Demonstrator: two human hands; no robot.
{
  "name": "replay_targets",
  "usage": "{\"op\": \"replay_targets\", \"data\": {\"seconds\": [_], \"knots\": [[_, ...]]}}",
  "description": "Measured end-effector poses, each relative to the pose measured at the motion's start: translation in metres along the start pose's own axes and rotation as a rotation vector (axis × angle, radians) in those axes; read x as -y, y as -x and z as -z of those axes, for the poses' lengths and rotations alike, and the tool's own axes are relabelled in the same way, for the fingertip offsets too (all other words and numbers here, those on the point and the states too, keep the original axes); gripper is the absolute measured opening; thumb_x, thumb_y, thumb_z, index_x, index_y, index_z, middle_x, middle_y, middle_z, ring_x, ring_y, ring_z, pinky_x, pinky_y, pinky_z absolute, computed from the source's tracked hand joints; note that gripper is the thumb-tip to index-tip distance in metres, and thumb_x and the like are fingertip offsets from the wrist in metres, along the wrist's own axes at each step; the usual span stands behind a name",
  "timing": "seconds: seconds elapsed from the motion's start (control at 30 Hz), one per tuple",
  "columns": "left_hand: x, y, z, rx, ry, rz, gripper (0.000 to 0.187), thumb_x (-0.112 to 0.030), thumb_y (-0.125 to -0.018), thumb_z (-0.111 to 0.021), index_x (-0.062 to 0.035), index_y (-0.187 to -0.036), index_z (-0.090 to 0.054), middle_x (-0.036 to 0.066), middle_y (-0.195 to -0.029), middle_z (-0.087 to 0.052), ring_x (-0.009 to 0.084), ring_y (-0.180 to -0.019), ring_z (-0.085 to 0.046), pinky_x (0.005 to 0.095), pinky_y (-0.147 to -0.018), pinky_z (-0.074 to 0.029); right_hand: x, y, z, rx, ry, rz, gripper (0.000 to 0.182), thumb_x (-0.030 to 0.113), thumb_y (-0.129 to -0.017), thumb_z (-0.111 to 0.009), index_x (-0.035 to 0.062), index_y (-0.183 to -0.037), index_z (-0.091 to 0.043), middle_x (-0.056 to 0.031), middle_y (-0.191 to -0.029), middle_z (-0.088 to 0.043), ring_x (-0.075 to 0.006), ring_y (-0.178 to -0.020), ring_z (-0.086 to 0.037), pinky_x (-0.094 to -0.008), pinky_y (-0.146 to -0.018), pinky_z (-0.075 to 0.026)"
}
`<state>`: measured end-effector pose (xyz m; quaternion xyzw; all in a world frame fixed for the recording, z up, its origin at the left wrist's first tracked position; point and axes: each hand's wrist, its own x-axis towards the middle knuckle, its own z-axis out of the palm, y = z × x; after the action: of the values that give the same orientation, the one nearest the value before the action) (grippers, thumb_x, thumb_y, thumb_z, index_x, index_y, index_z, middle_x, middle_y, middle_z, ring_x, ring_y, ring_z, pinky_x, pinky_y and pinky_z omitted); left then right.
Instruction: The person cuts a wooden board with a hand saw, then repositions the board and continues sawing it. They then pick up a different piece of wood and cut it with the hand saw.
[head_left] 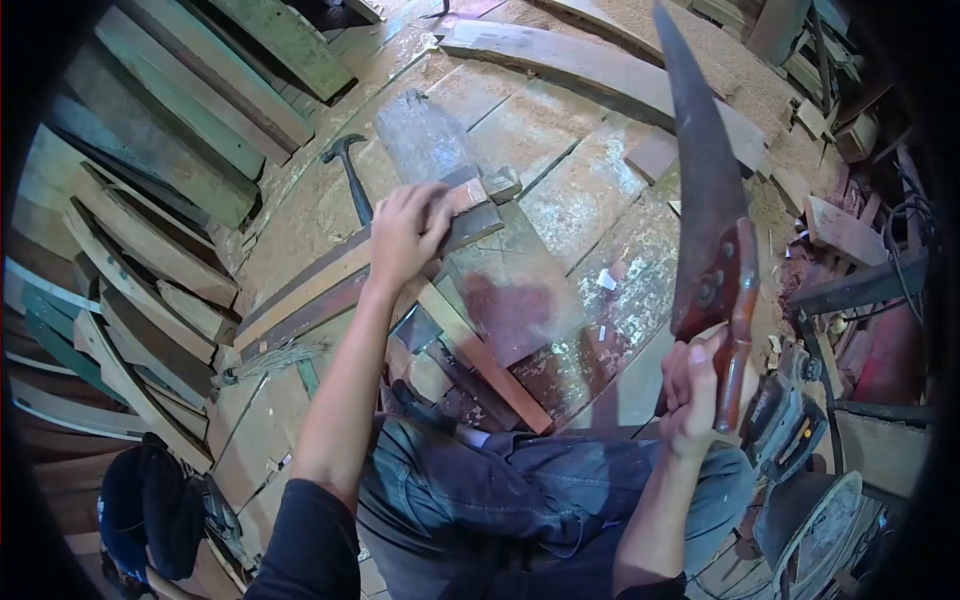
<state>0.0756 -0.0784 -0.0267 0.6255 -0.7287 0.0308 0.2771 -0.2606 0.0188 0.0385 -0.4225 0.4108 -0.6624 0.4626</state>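
Observation:
My right hand is closed around the wooden handle of a handsaw. The saw stands nearly upright, its broad blade pointing up and away, apart from the wood. My left hand rests on a bundle of long wooden strips, its fingers curled over them near their right end. Part of the strips is hidden under that hand. Just beyond it lies a hammer with a dark handle. Below the strips, a narrow wooden bar slants towards my lap.
A clear plastic bag or bottle lies beyond the strips. A curved plank crosses the sawdust-covered floor at the back. Curved boards stand stacked at left. A power tool and a bucket are at right.

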Motion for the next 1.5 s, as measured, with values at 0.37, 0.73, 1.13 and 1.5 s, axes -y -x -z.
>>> {"op": "replay_targets", "data": {"seconds": [0.37,0.73,1.13,1.5], "knots": [[-0.094,0.042,-0.032,0.405,0.027,-0.384,0.044,-0.026,-0.076,-0.073,-0.0116,-0.117,-0.064,0.016,-0.133,-0.054,0.0359,-0.129,-0.047,0.0464,-0.107,-0.038,-0.019,0.015,-0.017,0.115,-0.023,-0.096,0.015,0.006,-0.089,-0.055,0.0033,-0.081,-0.042,0.0032,-0.051,-0.031,-0.0064,-0.038,-0.026,-0.0250,-0.041,-0.025],[0.037,-0.006,-0.051,-0.125,-0.176,0.315,0.037,-0.040,-0.092,-0.055,-0.0118,-0.115,-0.066,0.008,-0.112,-0.065,0.0283,-0.105,-0.060,0.0420,-0.092,-0.042,-0.041,0.035,-0.028,0.201,0.208,-0.182,0.020,0.008,-0.083,-0.065,0.0017,-0.068,-0.054,-0.0009,-0.055,-0.048,-0.0083,-0.049,-0.045,-0.0261,-0.048,-0.035],[0.037,-0.009,-0.052,-0.082,-0.184,0.335,0.035,-0.042,-0.092,-0.053,-0.0184,-0.114,-0.067,0.005,-0.119,-0.063,0.0251,-0.111,-0.058,0.0412,-0.092,-0.042,-0.044,0.049,-0.057,0.432,0.423,-0.026,0.019,0.005,-0.080,-0.065,0.0020,-0.067,-0.052,-0.0043,-0.052,-0.048,-0.0108,-0.044,-0.047,-0.0287,-0.045,-0.037],[0.029,-0.009,-0.044,-0.058,-0.189,0.388,0.037,-0.042,-0.091,-0.053,-0.0137,-0.115,-0.062,0.011,-0.110,-0.061,0.0291,-0.106,-0.056,0.0460,-0.091,-0.040,0.009,0.130,-0.010,0.482,0.709,-0.138,0.018,0.012,-0.079,-0.065,0.0037,-0.067,-0.056,-0.0070,-0.052,-0.048,-0.0232,-0.044,-0.051,-0.0322,-0.049,-0.040]]}}
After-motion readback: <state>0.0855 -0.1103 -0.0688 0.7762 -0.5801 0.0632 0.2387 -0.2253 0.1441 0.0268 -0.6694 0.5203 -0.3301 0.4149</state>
